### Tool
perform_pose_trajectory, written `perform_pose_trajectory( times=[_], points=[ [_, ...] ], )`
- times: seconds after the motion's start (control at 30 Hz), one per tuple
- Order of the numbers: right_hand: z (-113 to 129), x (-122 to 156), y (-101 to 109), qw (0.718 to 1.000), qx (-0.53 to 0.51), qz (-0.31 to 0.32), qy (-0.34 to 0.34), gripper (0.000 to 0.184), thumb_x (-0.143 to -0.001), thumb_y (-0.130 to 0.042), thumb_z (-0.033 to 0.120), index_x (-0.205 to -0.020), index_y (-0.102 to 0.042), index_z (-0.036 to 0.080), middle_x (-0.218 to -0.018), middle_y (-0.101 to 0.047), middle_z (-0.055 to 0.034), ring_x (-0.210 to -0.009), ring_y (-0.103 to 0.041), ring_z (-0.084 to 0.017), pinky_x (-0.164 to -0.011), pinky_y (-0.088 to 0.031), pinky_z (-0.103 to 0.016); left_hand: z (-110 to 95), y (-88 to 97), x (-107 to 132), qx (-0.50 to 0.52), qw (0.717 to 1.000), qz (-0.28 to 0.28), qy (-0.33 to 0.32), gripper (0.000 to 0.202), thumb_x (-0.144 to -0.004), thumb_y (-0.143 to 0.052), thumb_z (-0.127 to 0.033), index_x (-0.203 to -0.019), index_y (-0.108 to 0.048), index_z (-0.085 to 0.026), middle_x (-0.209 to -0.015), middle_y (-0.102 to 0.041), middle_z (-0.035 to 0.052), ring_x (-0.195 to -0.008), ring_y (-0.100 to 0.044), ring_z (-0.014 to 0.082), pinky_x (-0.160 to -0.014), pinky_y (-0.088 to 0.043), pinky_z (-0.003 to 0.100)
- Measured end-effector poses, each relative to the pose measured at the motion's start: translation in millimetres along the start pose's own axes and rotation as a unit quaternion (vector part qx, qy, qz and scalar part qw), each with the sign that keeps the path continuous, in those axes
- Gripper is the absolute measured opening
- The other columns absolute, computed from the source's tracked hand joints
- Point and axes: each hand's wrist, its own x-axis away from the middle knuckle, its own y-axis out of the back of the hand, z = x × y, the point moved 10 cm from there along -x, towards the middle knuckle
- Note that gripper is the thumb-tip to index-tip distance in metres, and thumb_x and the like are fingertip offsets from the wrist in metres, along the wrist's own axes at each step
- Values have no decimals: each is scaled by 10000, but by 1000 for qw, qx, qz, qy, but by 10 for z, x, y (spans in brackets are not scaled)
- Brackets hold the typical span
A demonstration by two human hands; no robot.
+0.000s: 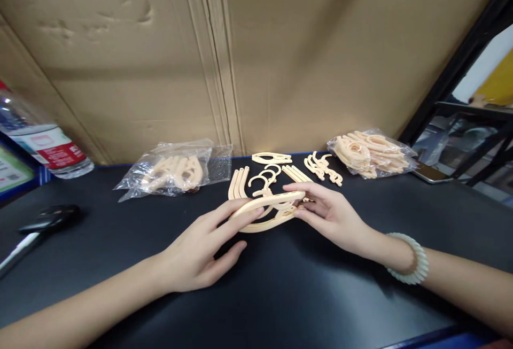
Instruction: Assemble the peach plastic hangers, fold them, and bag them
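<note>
A cream plastic clothes hanger (276, 199) is held in front of me, its long curved bar slanting up slightly to the right. My left hand (196, 250) has its fingers on the bar's left end, with the thumb apart below. At the other end, my right hand (334, 218) pinches between thumb and fingers. Another curved bar (264, 227) lies just below; whether it is joined to the held one I cannot tell. Hooks (260, 180) show just behind. Farther back are curved arm pieces (239, 180), straight-looking strips (296, 173), small hook pieces (318, 166) and a hanger-shaped piece (271, 158).
Clear plastic bags with cream parts lie left (176, 172) and right (371, 154) on the black table (256, 295). A labelled bottle (52, 140) and a black-and-white object (48, 220) are left. Cardboard (320, 60) stands behind; a phone-like object (433, 171) lies right.
</note>
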Motion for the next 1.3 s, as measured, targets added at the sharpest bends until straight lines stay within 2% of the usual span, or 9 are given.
perform_pose_trajectory(
  times=[0.13, 0.33, 0.43, 0.57, 0.73, 0.87, 1.03, 1.17, 1.3],
  points=[
    [-62, -11, 11, 1000, 21, 0, -13, 409, -867, -600, 198, -1270, -541, 222, -883, -630, -23, -841, -637, -152, -789, -566, -324, -12, 67, 7, 5, 999, -35, 3, 650, -921, -422, -75, -1505, -229, -285, -1465, -380, 109, -1341, -404, 276, -1082, -427, 423],
    [-152, -43, 132, 992, 118, -21, -34, 118, -867, -586, 228, -918, -691, 205, -852, -640, -34, -756, -561, -157, -691, -479, -319, 59, 126, 49, 4, 996, -78, 37, 710, -911, -470, -102, -1521, -154, -279, -1347, -416, 120, -1095, -555, 224, -980, -504, 364],
    [-215, -55, 200, 995, 70, -48, -51, 68, -859, -601, 265, -850, -629, 204, -788, -598, -7, -705, -536, -139, -648, -472, -291, 75, 132, 56, 6, 996, -85, 42, 678, -903, -477, -104, -1498, -200, -274, -1276, -455, 114, -1069, -556, 226, -956, -514, 371],
    [-327, -48, 301, 990, -46, -106, -80, 186, -817, -669, 335, -812, -536, 206, -787, -563, 7, -693, -562, -123, -653, -530, -281, 67, 114, 40, 2, 997, -74, 35, 542, -901, -467, -101, -1404, -335, -251, -1341, -437, 125, -1191, -507, 252, -998, -483, 394],
    [-400, -49, 195, 980, -136, -79, -122, 253, -779, -734, 346, -810, -532, 197, -829, -617, -12, -729, -646, -136, -704, -585, -315, 30, 57, 17, 8, 999, -45, 18, 396, -892, -470, -107, -1270, -449, -227, -1322, -495, 131, -1196, -536, 251, -998, -484, 402],
    [-213, -50, 103, 993, -90, -42, -60, 229, -807, -711, 254, -734, -502, 194, -851, -640, -14, -724, -644, -119, -689, -555, -276, 18, 33, 7, 26, 999, -24, -1, 379, -861, -510, -117, -1222, -450, -214, -1311, -531, 141, -1229, -517, 264, -1002, -480, 425],
    [85, 17, -66, 998, 53, 26, 36, 80, -877, -612, 184, -810, -572, 200, -870, -645, -38, -788, -634, -140, -691, -526, -272, 25, -32, -8, 54, 998, 16, 6, 351, -881, -538, -168, -1221, -459, -208, -1327, -537, 136, -1253, -506, 263, -1001, -488, 414],
    [328, 99, -288, 969, 175, 103, 141, 115, -927, -519, 149, -955, -619, 198, -908, -646, -63, -786, -614, -138, -694, -517, -257, 43, -99, -23, 149, 985, 10, 91, 340, -932, -497, -234, -1268, -444, -224, -1237, -607, 87, -1141, -596, 221, -953, -526, 361],
    [483, 137, -362, 940, 239, 92, 224, 208, -943, -451, 108, -924, -638, 197, -845, -632, -53, -698, -592, -117, -615, -503, -216, 94, -185, -31, 196, 964, -9, 179, 230, -963, -464, -252, -1182, -527, -219, -1104, -663, 43, -985, -658, 181, -883, -550, 312]
  ],
)
